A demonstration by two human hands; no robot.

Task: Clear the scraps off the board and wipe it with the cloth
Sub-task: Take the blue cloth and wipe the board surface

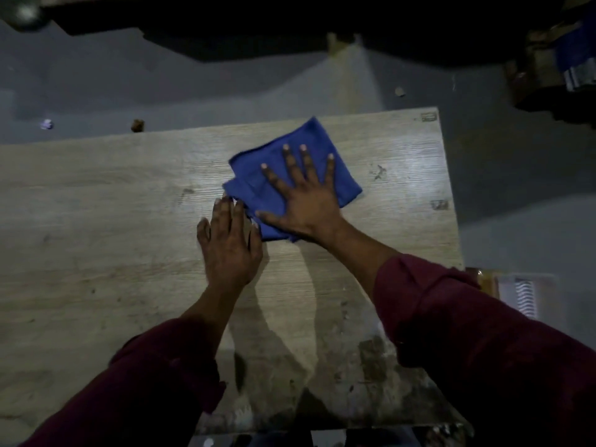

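Blue cloth [292,180] is folded and lies flat on the far right part of the wooden board [96,221]. It is pressed down by the right hand [304,201], fingers spread and straight, palm on the cloth; nothing is pinched. Left hand [227,245] is laid flat on bare board, fingertips touching the cloth's near-left edge, fingers together.

Cloth judged light, soft and limp: likely to bunch or unfold if dragged by one corner. Best driven with a flat palm over the middle of the folds. Board judged stiff and heavy enough to be steadied by the left hand. Dark marks [379,172] seen near the right edge; scraps [137,124] seen on the floor beyond the board.
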